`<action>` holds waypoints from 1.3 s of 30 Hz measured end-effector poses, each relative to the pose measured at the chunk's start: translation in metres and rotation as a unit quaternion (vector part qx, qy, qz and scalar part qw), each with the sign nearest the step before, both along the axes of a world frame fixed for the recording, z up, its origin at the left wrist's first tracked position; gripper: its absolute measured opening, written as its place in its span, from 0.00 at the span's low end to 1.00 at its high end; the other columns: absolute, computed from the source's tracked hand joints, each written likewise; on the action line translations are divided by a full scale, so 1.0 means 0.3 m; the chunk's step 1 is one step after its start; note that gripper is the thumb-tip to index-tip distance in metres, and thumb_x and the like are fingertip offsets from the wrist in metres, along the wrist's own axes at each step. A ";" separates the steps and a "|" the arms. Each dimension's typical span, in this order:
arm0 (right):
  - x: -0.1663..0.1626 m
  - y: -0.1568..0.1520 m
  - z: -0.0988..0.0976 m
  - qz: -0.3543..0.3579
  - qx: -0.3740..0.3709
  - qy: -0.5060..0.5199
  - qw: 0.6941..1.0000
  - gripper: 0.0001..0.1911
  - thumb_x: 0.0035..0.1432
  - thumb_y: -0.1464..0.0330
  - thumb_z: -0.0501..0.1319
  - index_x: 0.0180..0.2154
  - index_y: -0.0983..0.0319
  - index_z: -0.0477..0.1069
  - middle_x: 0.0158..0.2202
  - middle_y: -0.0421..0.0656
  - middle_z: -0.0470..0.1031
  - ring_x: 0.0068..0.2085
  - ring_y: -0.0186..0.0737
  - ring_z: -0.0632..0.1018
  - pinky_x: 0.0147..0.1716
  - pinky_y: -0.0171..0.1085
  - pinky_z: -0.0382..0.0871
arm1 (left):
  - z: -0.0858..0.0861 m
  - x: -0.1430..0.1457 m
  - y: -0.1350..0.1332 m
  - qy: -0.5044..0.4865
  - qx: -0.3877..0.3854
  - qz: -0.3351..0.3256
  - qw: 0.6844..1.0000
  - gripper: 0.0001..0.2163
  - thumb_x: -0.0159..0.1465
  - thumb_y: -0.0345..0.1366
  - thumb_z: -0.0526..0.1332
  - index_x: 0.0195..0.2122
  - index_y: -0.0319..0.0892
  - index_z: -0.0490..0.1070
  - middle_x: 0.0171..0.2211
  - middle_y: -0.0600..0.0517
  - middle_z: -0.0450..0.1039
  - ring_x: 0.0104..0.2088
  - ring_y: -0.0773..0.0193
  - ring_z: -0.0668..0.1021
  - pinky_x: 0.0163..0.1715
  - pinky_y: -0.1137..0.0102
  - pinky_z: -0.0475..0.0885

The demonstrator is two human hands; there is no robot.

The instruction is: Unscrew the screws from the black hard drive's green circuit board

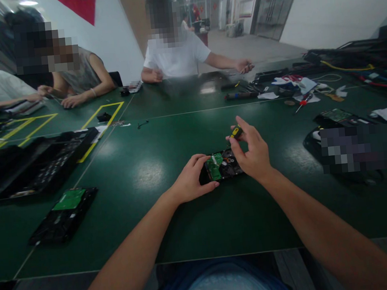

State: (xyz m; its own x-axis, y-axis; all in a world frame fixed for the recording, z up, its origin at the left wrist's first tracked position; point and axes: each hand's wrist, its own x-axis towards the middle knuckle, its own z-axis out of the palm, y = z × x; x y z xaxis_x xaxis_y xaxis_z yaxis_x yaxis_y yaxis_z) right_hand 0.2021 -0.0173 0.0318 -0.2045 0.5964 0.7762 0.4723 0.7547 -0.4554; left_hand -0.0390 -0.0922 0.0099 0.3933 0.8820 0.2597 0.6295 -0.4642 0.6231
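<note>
A black hard drive with a green circuit board lies on the green table in front of me. My left hand grips its left end, thumb along the near edge and fingers along the far edge. In my right hand, above the drive's right end, is a short screwdriver with a black and yellow handle. Thumb and fingers pinch that handle; the tip is too small and dark to tell whether it touches a screw. My right hand covers part of the drive's right side.
Another drive-like unit with a green board lies at left, near a long black tray. On the right are a black device, a red-handled screwdriver and tangled cables. Across the table sits a person in a white shirt; others work at left.
</note>
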 end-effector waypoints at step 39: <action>-0.004 -0.005 -0.002 0.012 0.022 -0.002 1.000 0.32 0.71 0.66 0.59 0.72 0.50 0.57 0.59 0.48 0.75 0.49 0.47 0.82 0.52 0.52 0.82 | 0.000 -0.002 -0.006 0.043 0.019 -0.006 0.999 0.31 0.65 0.48 0.71 0.66 0.46 0.68 0.67 0.39 0.60 0.65 0.42 0.71 0.65 0.49 0.72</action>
State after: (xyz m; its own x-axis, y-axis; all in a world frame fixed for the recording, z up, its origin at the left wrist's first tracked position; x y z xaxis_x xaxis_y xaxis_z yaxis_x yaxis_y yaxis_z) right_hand 0.2009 -0.0188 0.0312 -0.2214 0.5563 0.8010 0.4548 0.7855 -0.4198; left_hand -0.0397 -0.0940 0.0100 0.4264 0.8671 0.2576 0.6734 -0.4944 0.5496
